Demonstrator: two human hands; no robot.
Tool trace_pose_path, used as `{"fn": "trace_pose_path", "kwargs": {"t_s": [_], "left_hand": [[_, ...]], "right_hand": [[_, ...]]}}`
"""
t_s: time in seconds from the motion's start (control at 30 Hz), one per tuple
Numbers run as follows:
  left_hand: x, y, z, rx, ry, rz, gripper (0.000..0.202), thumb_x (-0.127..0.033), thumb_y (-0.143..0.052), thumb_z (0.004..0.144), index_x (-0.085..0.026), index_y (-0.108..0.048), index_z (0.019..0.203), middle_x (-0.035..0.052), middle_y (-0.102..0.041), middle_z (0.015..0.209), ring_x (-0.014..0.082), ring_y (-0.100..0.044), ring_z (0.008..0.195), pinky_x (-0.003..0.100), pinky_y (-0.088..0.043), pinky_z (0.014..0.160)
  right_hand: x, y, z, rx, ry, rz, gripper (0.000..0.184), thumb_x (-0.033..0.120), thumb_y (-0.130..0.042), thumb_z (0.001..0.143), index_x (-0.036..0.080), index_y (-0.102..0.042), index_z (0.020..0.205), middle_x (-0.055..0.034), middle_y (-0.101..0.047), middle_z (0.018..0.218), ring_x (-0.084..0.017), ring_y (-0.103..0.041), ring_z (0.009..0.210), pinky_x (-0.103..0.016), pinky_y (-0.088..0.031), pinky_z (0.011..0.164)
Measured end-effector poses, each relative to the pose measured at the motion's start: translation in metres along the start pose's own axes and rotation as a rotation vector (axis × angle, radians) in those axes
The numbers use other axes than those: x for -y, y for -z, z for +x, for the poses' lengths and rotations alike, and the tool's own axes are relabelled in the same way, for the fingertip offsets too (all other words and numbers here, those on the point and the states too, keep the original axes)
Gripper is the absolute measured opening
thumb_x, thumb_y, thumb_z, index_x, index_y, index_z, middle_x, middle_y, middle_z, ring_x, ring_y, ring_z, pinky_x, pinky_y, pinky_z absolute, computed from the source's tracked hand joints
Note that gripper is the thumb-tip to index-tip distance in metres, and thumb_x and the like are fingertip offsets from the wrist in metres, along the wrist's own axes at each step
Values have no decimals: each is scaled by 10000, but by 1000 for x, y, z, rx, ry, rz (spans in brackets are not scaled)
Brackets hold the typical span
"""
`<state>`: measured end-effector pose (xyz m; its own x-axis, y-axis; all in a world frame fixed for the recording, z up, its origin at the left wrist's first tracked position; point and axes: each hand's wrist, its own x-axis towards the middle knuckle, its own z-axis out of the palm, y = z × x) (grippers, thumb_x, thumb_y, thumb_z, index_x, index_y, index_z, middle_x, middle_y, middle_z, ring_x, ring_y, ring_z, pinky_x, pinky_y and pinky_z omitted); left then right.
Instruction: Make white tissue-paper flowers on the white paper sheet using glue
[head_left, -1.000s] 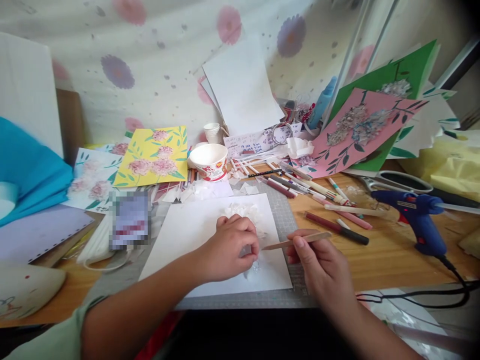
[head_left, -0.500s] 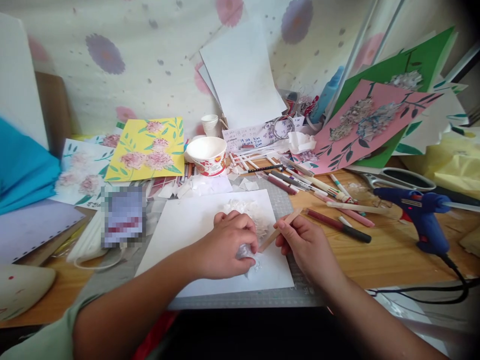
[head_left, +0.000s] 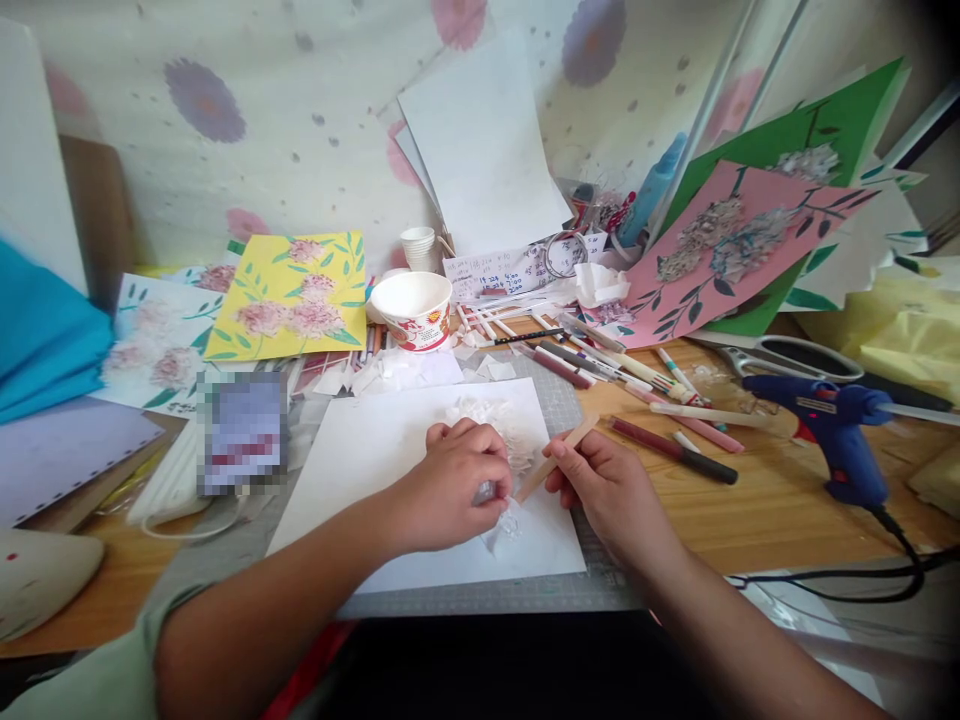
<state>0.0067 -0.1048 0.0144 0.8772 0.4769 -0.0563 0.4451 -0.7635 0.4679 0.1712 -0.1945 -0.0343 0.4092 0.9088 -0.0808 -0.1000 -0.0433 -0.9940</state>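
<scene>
A white sheet of paper [head_left: 360, 470] lies in front of me, with a ruffled cluster of white paper petals [head_left: 517, 430] on its right half. My left hand [head_left: 454, 485] is over the sheet, thumb and fingers curled together. Something clear and greyish shows between them, too hidden to name. Just below the fingertips is a crumpled white, see-through patch [head_left: 510, 525] on the paper. My right hand [head_left: 604, 485] pinches a flat wooden craft stick [head_left: 559, 458] between thumb and fingers. The stick slants down to the left, its lower end close to the left fingertips.
A grey cutting mat [head_left: 525, 600] lies under the sheet. Behind it stand a paper bowl [head_left: 412, 310] and a yellow flower picture [head_left: 292, 300]. Markers [head_left: 671, 450], scissors [head_left: 795, 360] and a blue glue gun [head_left: 847, 430] with its cord are to the right.
My left fingers have drawn closer together and lifted slightly, uncovering more of the see-through patch. The craft stick has barely moved, still in my right hand.
</scene>
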Motion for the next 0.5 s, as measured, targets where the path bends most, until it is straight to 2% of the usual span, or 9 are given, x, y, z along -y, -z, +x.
{"fn": "trace_pose_path", "kwargs": {"t_s": [0.07,0.17,0.3,0.4,0.5], "left_hand": [[0,0,0,1,8,-3,76,-148,-661,746,-217,-665,714,-16,-584,942,203,-493,974,393,-250,840],[1,0,-1,4,17,-11,99,-134,-658,740,-227,-672,710,-15,-590,955,204,-494,983,394,-252,851],[5,11,-4,-2,8,-25,120,-124,-633,763,-237,-673,775,-11,-597,978,202,-508,993,390,-270,882],[19,29,1,-79,83,26,116,-158,-577,819,-235,-662,814,-1,-614,978,208,-526,987,401,-293,894],[41,46,17,-203,202,152,126,-198,-541,853,-232,-661,841,15,-639,993,229,-539,1005,422,-311,909]], "right_hand": [[0,1,-1,-42,-2,76,331,471,-720,760,154,-637,714,-5,-618,533,-96,-487,419,-195,-352,404],[1,5,-3,-175,8,234,324,479,-727,741,164,-648,740,18,-586,514,-86,-477,431,-178,-352,408],[3,11,-2,-320,40,438,309,470,-755,693,183,-646,729,35,-565,525,-73,-463,448,-159,-352,409],[3,12,-2,-346,32,533,298,429,-804,658,180,-668,750,26,-595,582,-65,-474,455,-146,-365,399],[2,12,-2,-340,17,587,300,398,-837,634,176,-686,767,17,-624,644,-59,-494,471,-137,-389,403]]}}
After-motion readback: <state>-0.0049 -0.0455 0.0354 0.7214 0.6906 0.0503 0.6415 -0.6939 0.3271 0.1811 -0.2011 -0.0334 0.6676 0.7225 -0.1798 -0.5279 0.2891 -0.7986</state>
